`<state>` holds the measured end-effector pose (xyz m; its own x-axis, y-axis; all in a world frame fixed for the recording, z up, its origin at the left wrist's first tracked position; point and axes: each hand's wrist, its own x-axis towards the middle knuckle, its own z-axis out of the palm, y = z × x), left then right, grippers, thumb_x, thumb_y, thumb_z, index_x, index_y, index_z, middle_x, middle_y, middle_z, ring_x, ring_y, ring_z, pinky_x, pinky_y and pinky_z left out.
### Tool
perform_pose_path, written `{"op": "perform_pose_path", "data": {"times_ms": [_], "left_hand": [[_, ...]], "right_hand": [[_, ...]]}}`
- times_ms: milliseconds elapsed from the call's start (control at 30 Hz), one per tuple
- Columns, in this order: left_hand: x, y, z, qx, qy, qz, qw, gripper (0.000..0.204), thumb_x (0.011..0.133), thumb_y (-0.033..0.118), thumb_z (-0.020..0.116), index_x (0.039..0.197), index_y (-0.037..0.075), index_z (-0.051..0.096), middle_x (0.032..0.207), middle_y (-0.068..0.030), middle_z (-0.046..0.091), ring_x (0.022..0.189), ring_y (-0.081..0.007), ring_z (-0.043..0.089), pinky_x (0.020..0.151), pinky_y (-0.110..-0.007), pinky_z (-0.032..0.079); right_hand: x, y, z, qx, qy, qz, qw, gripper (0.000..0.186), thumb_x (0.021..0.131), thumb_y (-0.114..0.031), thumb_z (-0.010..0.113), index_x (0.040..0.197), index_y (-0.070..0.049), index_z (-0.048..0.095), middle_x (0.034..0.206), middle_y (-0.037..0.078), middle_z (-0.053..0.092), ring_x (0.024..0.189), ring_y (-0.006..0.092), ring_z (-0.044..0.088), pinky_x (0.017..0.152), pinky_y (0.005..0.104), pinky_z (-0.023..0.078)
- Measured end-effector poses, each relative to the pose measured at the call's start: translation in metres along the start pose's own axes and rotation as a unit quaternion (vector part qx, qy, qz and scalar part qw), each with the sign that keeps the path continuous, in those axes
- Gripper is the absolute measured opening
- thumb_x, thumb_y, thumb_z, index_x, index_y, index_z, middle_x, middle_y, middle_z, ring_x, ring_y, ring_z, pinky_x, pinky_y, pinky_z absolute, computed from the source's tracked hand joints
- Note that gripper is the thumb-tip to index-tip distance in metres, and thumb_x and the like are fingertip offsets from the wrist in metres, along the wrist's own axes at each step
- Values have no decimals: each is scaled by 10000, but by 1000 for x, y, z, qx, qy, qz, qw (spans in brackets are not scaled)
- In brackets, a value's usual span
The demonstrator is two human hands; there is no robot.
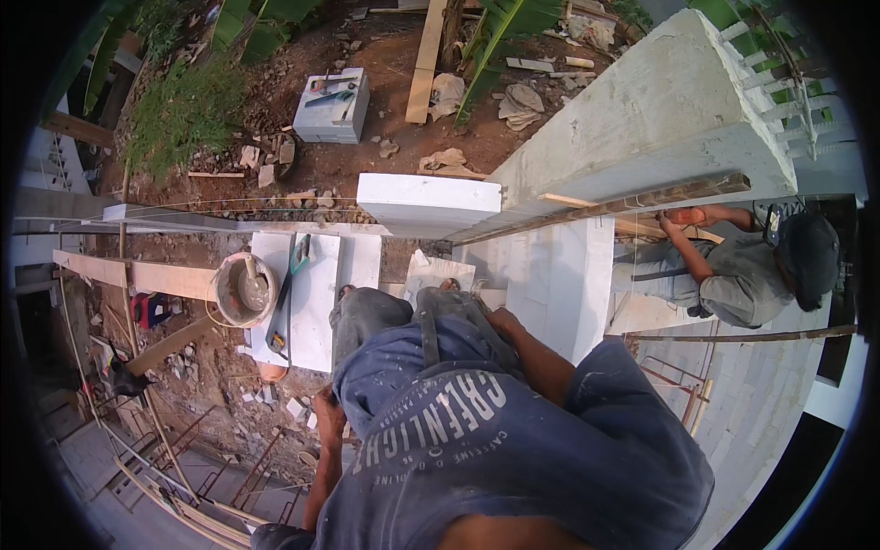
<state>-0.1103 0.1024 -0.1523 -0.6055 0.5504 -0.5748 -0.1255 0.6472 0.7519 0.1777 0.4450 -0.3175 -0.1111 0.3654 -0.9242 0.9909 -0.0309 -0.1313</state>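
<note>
My left hand (329, 412) hangs beside my left hip, away from the tools; how its fingers lie is not clear. My right hand (500, 321) is by my right thigh, its fingers mostly hidden against the dark trousers. Left of my legs, a handsaw (300, 255) with a green handle lies across white blocks (316, 316). A tape measure (276, 341) rests by the far end of its blade. Next to them stands a bucket (244, 312) of grey mortar with a handled tool standing in it. Ahead of my feet is a white block (428, 192) on the wall line.
A co-worker (747, 275) at the right holds something orange behind a wooden pole (632, 206). A tall grey wall (632, 119) rises at front right. Planks (137, 275) and poles frame the drop at left. Further out, a block stack (332, 124) bears tools on the soil.
</note>
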Motion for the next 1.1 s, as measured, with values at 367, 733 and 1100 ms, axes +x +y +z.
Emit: {"op": "perform_pose_path", "data": {"times_ms": [367, 733, 1100], "left_hand": [[88, 33, 12, -18, -85, 76, 993, 426, 983, 314, 452, 1159, -51, 585, 1059, -143, 649, 970, -216, 582, 909, -354, 440], [152, -2, 59, -237, -91, -35, 967, 438, 899, 325, 540, 1156, -22, 608, 1059, -171, 675, 956, -296, 636, 913, -388, 480], [103, 2, 29, 52, -161, 111, 979, 456, 868, 322, 567, 1178, -10, 605, 1091, -178, 674, 972, -318, 638, 921, -399, 480]], "right_hand": [[-8, 44, 33, 102, 37, 49, 993, 763, 822, -662, 502, 1164, 1, 662, 1204, 240, 633, 1145, 366, 605, 966, 425, 465], [-33, 30, 8, 72, 8, 23, 997, 659, 831, -583, 512, 1168, -40, 670, 1224, 191, 640, 1147, 330, 613, 974, 423, 458], [-54, -5, -32, -66, 67, 6, 996, 449, 824, -365, 573, 1045, 10, 686, 1075, 292, 658, 1026, 420, 649, 874, 477, 516]]}}
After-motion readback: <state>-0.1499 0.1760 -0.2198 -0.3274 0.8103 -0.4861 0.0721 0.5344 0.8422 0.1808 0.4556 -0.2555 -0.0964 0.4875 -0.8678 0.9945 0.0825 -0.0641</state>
